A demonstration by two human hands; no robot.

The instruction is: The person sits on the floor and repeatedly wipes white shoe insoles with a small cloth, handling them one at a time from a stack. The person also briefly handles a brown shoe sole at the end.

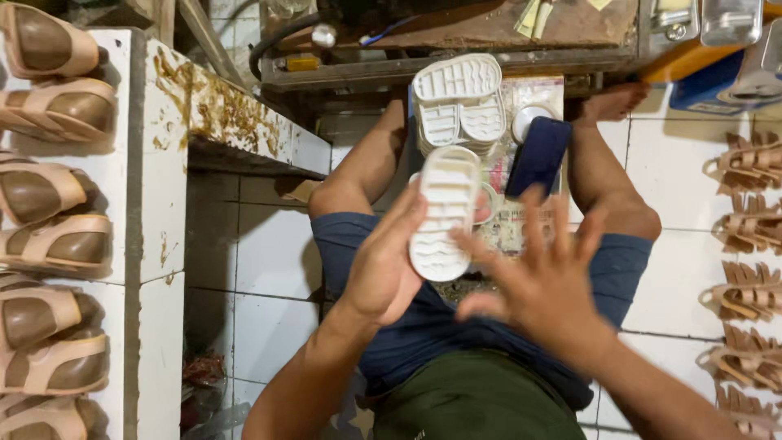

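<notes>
My left hand [389,259] holds a white ribbed shoe sole [444,210] upright over my lap, tread side facing me. My right hand [544,275] hovers just to the right of the sole, fingers spread, holding nothing and slightly blurred. Beyond the sole, between my knees, a stack of white soles [458,104] rests on the floor. A dark blue phone-like slab [539,155] lies beside the stack, next to a small round white tin [532,119].
A white tiled ledge [155,163] on the left carries a row of tan sandals on lasts [50,236]. Woven tan sandal uppers [745,285] lie on the tiled floor at right. A stained workbench [456,49] stands ahead, with a blue-and-orange container [700,81] beside it.
</notes>
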